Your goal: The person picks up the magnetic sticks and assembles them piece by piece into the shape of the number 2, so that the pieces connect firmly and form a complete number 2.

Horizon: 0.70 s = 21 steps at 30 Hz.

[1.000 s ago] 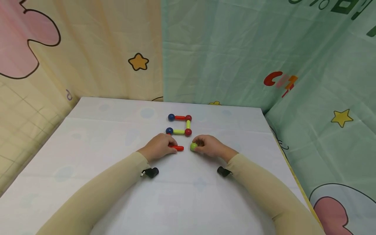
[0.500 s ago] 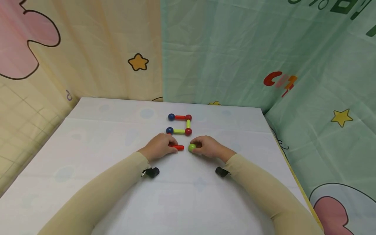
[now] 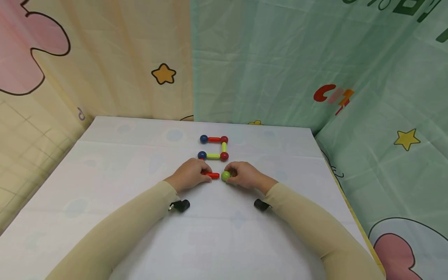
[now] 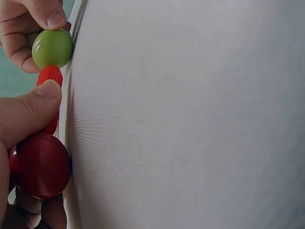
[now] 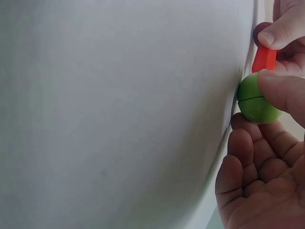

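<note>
My left hand [image 3: 189, 173] pinches a red rod [image 3: 214, 175] by its thumb and fingers, low over the white tabletop. At the rod's left end sits a dark red ball [image 4: 42, 166], seen in the left wrist view and covered by the hand from above. My right hand [image 3: 246, 175] holds a light green ball [image 3: 225, 176] between thumb and fingers, right at the rod's free end. Whether ball and rod touch, I cannot tell for certain. Just beyond the left hand, a bit of red shows under a blue ball [image 3: 202, 155]; the rest is hidden.
From that blue ball a yellow-green rod [image 3: 213, 156] runs to a red ball [image 3: 224, 156]. Another yellow-green rod [image 3: 224, 147] leads to a farther red ball [image 3: 224, 139], then a red rod [image 3: 214, 139] and a blue ball [image 3: 203, 139]. Printed curtains hang behind the table [image 3: 140, 136].
My right hand has moved left with the green ball, closing the gap to the red rod. The left hand and the rod stay nearly in place.
</note>
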Motion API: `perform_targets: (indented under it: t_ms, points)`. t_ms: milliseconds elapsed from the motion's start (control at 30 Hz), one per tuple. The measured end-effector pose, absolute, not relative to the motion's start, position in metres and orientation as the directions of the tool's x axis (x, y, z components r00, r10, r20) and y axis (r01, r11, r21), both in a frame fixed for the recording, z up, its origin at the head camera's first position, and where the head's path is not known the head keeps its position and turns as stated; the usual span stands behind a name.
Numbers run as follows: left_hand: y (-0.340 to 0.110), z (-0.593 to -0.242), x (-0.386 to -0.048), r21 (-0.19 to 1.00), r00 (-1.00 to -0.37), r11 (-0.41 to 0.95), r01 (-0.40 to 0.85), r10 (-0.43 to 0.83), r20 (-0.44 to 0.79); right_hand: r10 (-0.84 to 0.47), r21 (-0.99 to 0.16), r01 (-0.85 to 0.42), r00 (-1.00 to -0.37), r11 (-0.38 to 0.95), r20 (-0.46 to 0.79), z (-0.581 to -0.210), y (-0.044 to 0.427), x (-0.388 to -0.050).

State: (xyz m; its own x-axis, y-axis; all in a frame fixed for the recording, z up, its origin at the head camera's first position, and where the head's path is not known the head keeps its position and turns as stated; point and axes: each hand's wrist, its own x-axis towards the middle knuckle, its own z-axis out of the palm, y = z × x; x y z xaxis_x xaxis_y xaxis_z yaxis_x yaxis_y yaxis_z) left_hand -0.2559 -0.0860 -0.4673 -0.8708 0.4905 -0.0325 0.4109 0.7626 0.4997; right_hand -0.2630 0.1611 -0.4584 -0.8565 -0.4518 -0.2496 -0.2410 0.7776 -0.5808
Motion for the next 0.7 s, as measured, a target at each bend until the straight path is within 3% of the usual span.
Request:
perform_targets:
  t_ms: [700]
  points:
    - [-0.0828,-0.4677,-0.2533,0.511,-0.875,0.755,0.411,0.484,-0.011,-0.416,-0.549,-0.224,-0.874,0.805,-0.251,-0.4554,0.1550,-0.2594]
